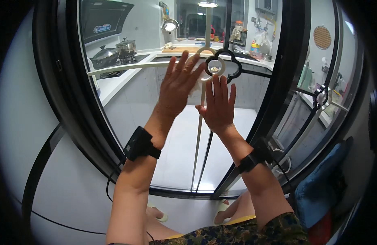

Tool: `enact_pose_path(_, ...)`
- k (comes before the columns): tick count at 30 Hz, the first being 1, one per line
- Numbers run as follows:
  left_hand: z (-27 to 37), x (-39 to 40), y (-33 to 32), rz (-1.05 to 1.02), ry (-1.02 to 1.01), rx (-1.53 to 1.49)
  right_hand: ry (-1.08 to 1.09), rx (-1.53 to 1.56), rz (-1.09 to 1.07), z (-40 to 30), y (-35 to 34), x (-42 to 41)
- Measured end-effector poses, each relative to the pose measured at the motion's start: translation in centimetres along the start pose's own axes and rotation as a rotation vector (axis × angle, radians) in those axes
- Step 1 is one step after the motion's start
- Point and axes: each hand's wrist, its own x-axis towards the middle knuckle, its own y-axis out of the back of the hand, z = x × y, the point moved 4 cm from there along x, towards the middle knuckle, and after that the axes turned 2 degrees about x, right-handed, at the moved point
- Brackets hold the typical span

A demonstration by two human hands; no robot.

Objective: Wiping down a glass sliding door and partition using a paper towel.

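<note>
In front of me is a glass door panel point(176, 128) in a black frame, crossed by pale and black decorative bars. My left hand point(179, 81) is raised flat against or close to the glass, fingers spread, beside the pale ring ornament point(220, 65). A pale blurred patch shows at its thumb side; I cannot tell whether it is a cloth or a reflection. My right hand point(220, 104) is held flat just below the black clover-shaped ornament point(239, 69), thumb out, nothing visible in it. Whether its fingertips touch the glass is unclear.
Through the glass are a kitchen counter point(112, 95), a lidded pan point(104, 55) and a steel pot point(126, 46). A black door frame point(255, 122) runs down the right. Beside my right arm is a blue cloth item point(315, 186). Both wrists wear strapped black devices with cables.
</note>
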Motion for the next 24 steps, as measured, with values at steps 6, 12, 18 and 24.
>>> enact_pose_path(6, -5.9, -1.4, 1.4, 0.170, 0.163, 0.081, -0.053, 0.011, -0.066, 1.3, 0.0, -0.5)
enact_pose_path(12, -15.2, -6.4, 5.9, 0.435, 0.367, 0.312, -0.004, -0.033, -0.014, 0.1, 0.1, -0.4)
enact_pose_path(18, -19.0, -8.9, 6.7, 0.505, 0.647, 0.454, 0.009, -0.021, 0.013, 0.3, 0.0, -0.4)
enact_pose_path(24, -12.8, -4.5, 4.2, 0.481, 0.574, 0.271, -0.007, 0.035, -0.030, -0.3, -0.3, 0.0)
